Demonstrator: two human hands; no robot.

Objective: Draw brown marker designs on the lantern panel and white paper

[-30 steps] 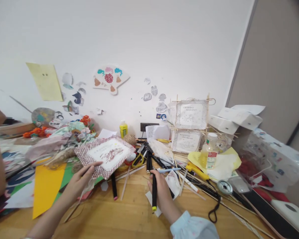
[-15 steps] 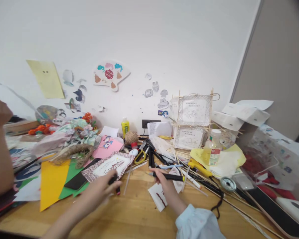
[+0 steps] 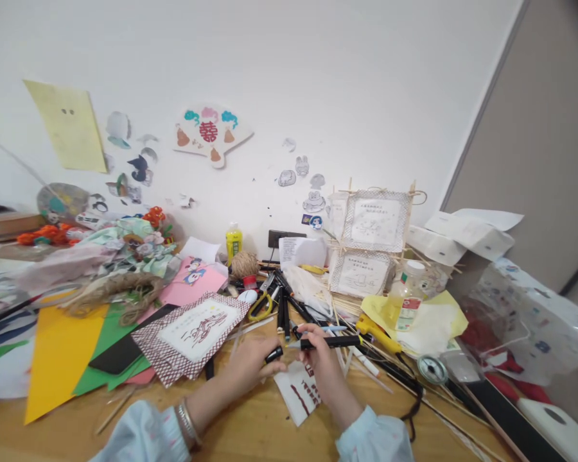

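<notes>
My right hand [image 3: 320, 356] grips a black marker [image 3: 340, 341], lying nearly level with its bare tip to the left. Between the thumb and fingers of my left hand [image 3: 250, 359] is a black marker cap [image 3: 273, 354], a short gap away from that tip. Below my right hand, a small white paper [image 3: 296, 394] with dark red writing lies on the wooden table, partly covered by the hand. Left of my left hand rests a card with a red checkered border [image 3: 149, 346] and a drawing in its middle.
Loose black markers [image 3: 283, 311] and yellow-handled scissors [image 3: 260, 307] lie beyond my hands. A yellow glue gun [image 3: 378, 333] and a bottle [image 3: 409, 298] are to the right, before a stick frame [image 3: 340, 266]. Coloured sheets [image 3: 62, 353] and twine [image 3: 120, 289] lie left.
My left hand has moved right with the cap, closer to the marker tip. The marker stays in my right hand. A person's arm at the far left has mostly gone from view.
</notes>
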